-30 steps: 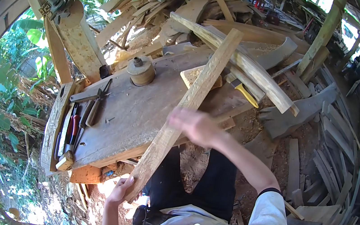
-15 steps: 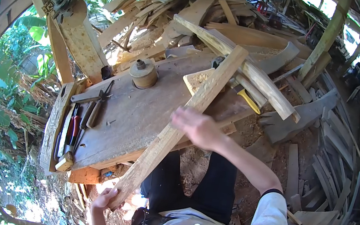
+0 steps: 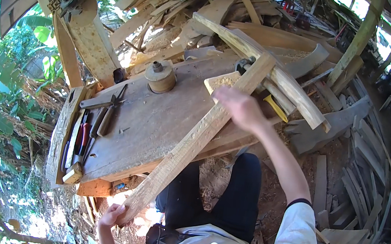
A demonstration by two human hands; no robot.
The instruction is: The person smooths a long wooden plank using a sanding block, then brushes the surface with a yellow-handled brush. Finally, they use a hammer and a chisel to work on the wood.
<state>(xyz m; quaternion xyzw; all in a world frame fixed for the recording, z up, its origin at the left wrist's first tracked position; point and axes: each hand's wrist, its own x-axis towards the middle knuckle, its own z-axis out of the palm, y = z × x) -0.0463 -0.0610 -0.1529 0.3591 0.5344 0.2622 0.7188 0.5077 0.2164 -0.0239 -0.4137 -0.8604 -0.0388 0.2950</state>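
Observation:
A long, narrow wooden board (image 3: 176,154) slants from my body up across the workbench (image 3: 136,124). My left hand (image 3: 112,214) is closed around its near end, with the thumb on top. My right hand (image 3: 238,107) lies over the upper part of the board, smeared by motion, so its fingers cannot be made out. Just beyond that hand are a pale tray of sawdust (image 3: 220,81) and a yellow-handled tool (image 3: 276,108). The far end of the board overlaps some rough wooden poles (image 3: 302,99).
A round wooden-and-metal piece (image 3: 161,79) stands on the bench. Pliers (image 3: 86,133), a mallet (image 3: 73,173) and several hand tools lie at its left end. Behind is a heap of offcuts (image 3: 211,0); stacked slats (image 3: 364,188) stand at the right.
My right hand has slid along the board toward its far end, up and to the right. My left hand keeps its hold on the near end.

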